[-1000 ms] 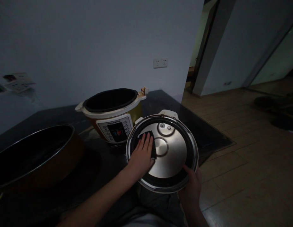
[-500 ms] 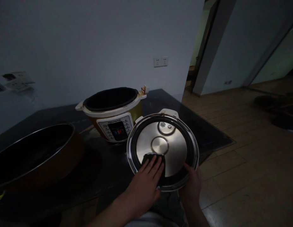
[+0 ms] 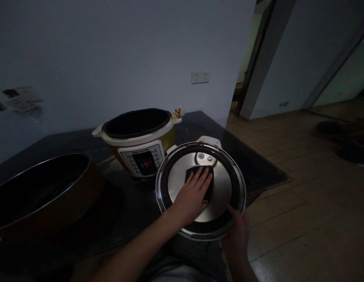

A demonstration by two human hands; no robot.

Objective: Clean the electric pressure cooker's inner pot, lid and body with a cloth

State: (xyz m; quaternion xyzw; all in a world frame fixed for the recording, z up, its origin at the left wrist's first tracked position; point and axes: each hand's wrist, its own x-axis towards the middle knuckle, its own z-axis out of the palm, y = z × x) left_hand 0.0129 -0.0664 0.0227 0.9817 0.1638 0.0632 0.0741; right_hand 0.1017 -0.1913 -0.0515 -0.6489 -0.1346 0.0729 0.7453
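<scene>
An electric pressure cooker lid (image 3: 176, 184) is tilted toward me, its shiny metal underside and dark sealing ring facing up. My left hand (image 3: 193, 196) lies over a dark cloth (image 3: 210, 172), pressing it with stretched fingers against the middle of the metal plate. At the lower right, my right hand (image 3: 237, 231) grips the lid's rim, thumb on the inner side and the other fingers hidden beneath. Just behind the lid stands the open pressure cooker body (image 3: 146, 160), white-rimmed with a control panel in front.
A large brown pan (image 3: 85, 188) with a dark inside stands on the left of the black table (image 3: 258, 168). A wall socket (image 3: 200, 77) is on the wall behind. Tiled floor (image 3: 302, 219) and a doorway lie to the right.
My left hand has slid the cloth up and slightly right, from the plate's lower left edge to its centre. My right hand keeps its hold on the rim.
</scene>
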